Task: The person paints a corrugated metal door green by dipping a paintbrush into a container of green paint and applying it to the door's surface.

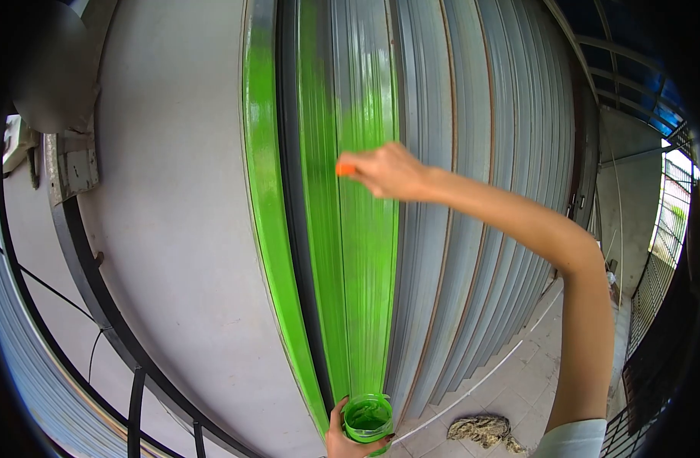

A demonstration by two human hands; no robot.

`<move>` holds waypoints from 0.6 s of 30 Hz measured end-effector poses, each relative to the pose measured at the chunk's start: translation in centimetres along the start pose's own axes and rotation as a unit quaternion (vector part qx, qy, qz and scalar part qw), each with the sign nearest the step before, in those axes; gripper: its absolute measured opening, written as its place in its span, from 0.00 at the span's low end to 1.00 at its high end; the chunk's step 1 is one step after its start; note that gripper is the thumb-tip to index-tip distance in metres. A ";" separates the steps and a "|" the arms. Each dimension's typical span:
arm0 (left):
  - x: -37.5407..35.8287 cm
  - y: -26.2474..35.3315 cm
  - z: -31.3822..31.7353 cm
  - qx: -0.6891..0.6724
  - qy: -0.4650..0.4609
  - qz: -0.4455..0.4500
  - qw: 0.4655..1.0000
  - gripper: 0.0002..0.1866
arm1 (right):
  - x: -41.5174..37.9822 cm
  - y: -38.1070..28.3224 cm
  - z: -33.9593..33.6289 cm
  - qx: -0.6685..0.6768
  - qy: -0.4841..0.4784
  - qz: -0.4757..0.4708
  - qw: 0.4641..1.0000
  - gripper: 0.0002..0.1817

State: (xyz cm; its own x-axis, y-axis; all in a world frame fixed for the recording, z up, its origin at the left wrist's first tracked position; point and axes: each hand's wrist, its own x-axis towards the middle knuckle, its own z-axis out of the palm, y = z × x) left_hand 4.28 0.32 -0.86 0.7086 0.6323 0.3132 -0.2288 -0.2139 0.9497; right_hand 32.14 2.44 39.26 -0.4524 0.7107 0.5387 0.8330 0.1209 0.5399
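Observation:
At the bottom, my left hand point(341, 439) is wrapped round an open tub of green paint point(368, 416), its rim and inner wall smeared green. My right hand point(392, 171) is closed on the orange handle of a paintbrush point(346, 166); the bristles are hidden or blurred. It is in front of a folding metal shutter point(472, 153), over a panel point(367, 252) coated bright green. The green thins into bare grey near the top of this panel. Left of it, the shutter's edge post point(266, 153) is also green, beside a dark vertical gap.
A pale wall point(182, 191) stands on the left, with a black metal frame point(109, 301) in front. On the tiled floor point(480, 397) lie a crumpled patterned cloth point(485, 432) and a thin white line along the shutter. A barred opening point(670, 202) shows at far right.

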 end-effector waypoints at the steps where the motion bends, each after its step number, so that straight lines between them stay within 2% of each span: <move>1: 0.0 0.1 0.1 0.003 -0.001 0.003 1.000 0.62 | 1.5 2.0 -1.8 -0.043 0.037 0.024 0.998 0.15; 3: 0.0 -0.1 0.4 -0.011 0.001 -0.026 1.000 0.62 | 3.3 4.1 -4.9 -0.143 0.146 -0.028 0.978 0.14; 6: -0.4 -1.2 0.3 -0.017 0.000 -0.023 1.000 0.62 | 2.8 3.9 -5.8 -0.267 0.185 -0.105 0.940 0.12; 8: -0.5 -1.5 0.1 -0.003 0.000 -0.010 1.000 0.62 | -0.2 1.4 -1.6 -0.218 0.137 -0.119 0.959 0.09; 9: -0.5 -1.5 -0.2 0.011 -0.001 -0.007 1.000 0.62 | -2.8 -0.7 0.6 -0.237 0.112 -0.148 0.954 0.05; 11: -0.4 -1.6 -0.3 0.021 0.001 -0.005 1.000 0.62 | -7.7 -3.9 5.8 -0.211 0.134 -0.199 0.948 0.05; 13: -0.5 -1.8 -0.2 0.016 0.004 -0.011 1.000 0.64 | -11.1 -6.9 7.9 -0.106 0.079 -0.174 0.976 0.03; 15: -0.4 -0.9 -0.5 0.043 0.008 0.026 0.999 0.59 | -12.5 -9.2 7.6 0.006 0.002 -0.126 0.992 0.07; 17: -0.4 0.0 -0.4 0.056 0.004 0.041 0.998 0.57 | -10.6 -6.2 5.7 -0.032 0.007 -0.064 0.997 0.15; 18: -0.5 0.4 -0.3 0.056 0.000 0.038 0.998 0.57 | -8.9 -4.3 3.9 -0.030 0.062 -0.046 0.997 0.20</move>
State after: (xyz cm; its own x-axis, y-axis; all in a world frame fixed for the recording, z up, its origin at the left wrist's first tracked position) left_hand 3.64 0.17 -0.66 0.6922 0.6106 0.3846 -0.2067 -0.3428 0.9164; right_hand 33.87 -1.74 29.64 -0.5647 0.6070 0.5592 0.7677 0.1374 0.6260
